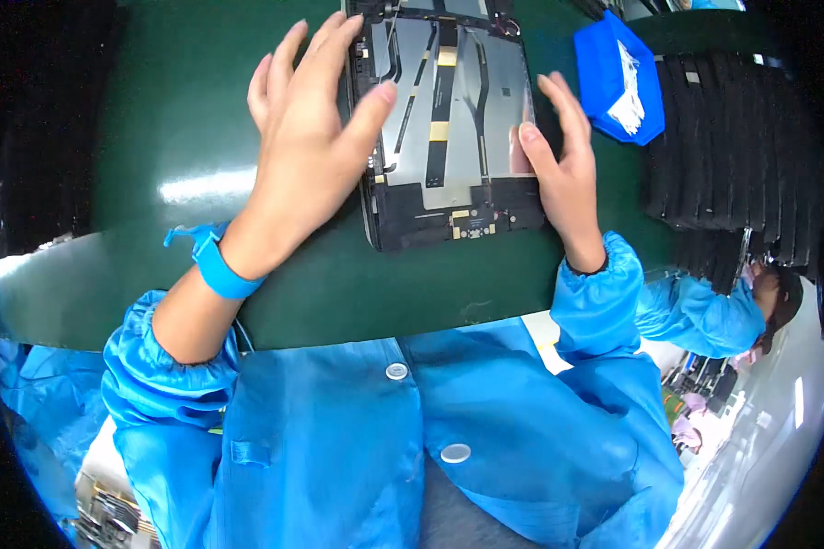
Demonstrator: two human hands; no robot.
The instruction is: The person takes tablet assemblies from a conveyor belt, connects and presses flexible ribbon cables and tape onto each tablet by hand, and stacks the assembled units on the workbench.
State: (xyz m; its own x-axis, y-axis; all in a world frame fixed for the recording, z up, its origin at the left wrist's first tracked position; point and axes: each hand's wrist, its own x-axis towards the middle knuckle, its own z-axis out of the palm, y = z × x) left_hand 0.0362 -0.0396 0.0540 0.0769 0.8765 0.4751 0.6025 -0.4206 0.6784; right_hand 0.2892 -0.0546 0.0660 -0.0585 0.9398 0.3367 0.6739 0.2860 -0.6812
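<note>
An opened tablet (462,110) lies on the green work table (412,293), its silver inner plate, dark flat ribbon cables and yellow tape pieces facing up. My left hand (311,137) is at the tablet's left edge, with its fingers spread and the thumb reaching over the plate. At the right edge is my right hand (568,169), its thumb over the rim and its fingers stretched out beyond it. Neither hand is closed around anything. A small circuit board (472,224) with connectors shows at the tablet's near end. The far end runs out of the picture.
Right of the tablet stands a blue plastic bin (604,87) holding small white pieces. Beyond it is a row of black slabs (714,146) packed side by side. A blue band (224,270) circles my left wrist. Another person's blue sleeve (705,316) appears at the right.
</note>
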